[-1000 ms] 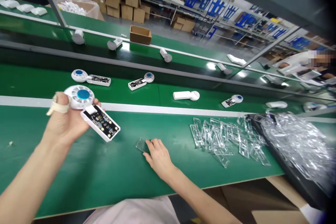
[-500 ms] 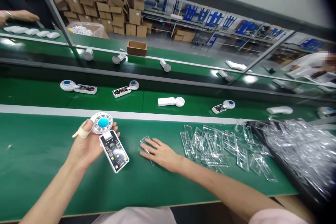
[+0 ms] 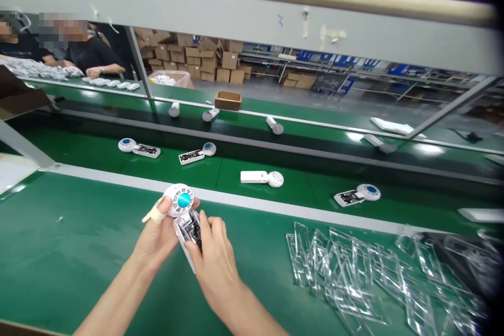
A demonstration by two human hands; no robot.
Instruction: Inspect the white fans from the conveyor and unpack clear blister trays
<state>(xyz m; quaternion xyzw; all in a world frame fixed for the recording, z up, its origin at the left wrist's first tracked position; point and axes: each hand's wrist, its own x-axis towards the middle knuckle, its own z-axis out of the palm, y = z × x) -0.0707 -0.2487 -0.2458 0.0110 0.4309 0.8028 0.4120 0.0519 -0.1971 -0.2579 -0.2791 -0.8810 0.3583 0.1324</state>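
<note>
My left hand (image 3: 159, 228) grips a white handheld fan (image 3: 184, 200) by its round, vented head with a blue centre, thumb on the rim. A beige wrap is on that thumb. The fan's handle is open, with a dark circuit board (image 3: 191, 228) showing. My right hand (image 3: 214, 252) is closed at the handle's right side, thumb and fingers over the board. A clear plastic cover (image 3: 187, 219) appears to lie over the board under these fingers; most of it is hidden. To the right is a loose pile of similar clear plastic covers (image 3: 346, 273).
Beyond the white strip (image 3: 236, 197), several fans (image 3: 255, 177) lie on the green belt. A metal post (image 3: 23, 142) stands at left. An overhead beam (image 3: 236, 16) crosses the top. A small carton (image 3: 228, 100) sits on the far bench, where people sit at left.
My right hand has moved left from the table, bringing the clear cover to the fan's handle. The left hand still holds the fan. The camera view has tilted up and shifted left.
</note>
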